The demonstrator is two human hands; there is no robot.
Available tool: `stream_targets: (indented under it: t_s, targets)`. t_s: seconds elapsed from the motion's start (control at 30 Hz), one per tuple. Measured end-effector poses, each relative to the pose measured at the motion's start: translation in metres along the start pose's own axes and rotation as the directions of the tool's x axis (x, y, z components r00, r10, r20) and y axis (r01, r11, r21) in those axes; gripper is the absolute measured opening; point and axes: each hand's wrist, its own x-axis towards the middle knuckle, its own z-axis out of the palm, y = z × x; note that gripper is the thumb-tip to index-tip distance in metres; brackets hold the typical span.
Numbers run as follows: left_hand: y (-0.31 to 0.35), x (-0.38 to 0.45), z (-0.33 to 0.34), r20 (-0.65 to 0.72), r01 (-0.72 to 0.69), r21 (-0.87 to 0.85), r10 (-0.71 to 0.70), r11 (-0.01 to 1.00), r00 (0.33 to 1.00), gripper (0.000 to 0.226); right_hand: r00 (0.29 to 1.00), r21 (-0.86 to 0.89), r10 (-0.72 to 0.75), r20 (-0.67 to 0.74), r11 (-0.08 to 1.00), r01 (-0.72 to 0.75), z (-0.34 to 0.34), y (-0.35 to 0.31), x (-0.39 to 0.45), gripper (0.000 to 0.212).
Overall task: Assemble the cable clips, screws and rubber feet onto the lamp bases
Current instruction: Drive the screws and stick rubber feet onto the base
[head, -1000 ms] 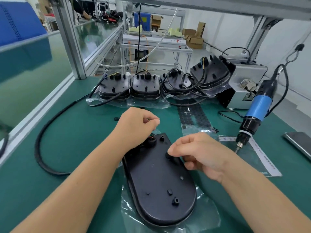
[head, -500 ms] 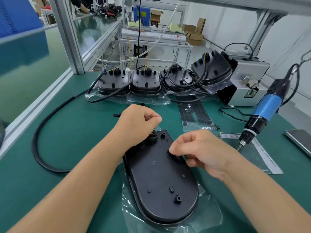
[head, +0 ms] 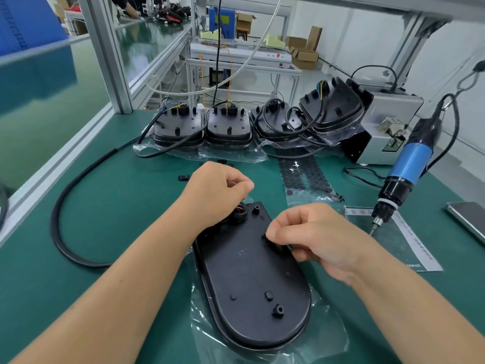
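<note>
Both hands curl over lamp base; green mat lies beside.

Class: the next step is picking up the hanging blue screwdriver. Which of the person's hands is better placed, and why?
Right. The right hand works on the lamp base on the side where the screwdriver hangs; the left hand would probably have to cross over it.

One lamp base lies under the two hands, the left hand and the right hand. Beyond the hands stand four stacks of lamp bases. One electric screwdriver hangs right of the right hand, and one sheet of rubber feet lies beyond it. One loose clip lies left of the left hand.
</note>
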Motion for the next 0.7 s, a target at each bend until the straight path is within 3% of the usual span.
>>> stream_targets:
  t_s: [0.43, 0.53, 0.7]
  targets:
    - [0.000, 0.000, 0.001, -0.012, -0.002, 0.018, 0.002, 1.000, 1.000, 0.014, 0.978, -0.126, -0.179, -0.109, 0.978, 0.165, 0.001, 0.012, 0.005, 0.018]
    - [0.001, -0.001, 0.001, -0.007, 0.001, 0.023, -0.001, 1.000, 1.000, 0.014, 0.988, -0.107, -0.117, -0.097, 0.989, 0.106, 0.001, 0.011, 0.008, 0.034]
    - [0.002, -0.003, -0.001, -0.017, 0.009, 0.020, -0.009, 1.000, 1.000, 0.015, 0.995, 0.127, 0.066, -0.073, 0.990, -0.056, -0.001, 0.013, 0.016, 0.024]
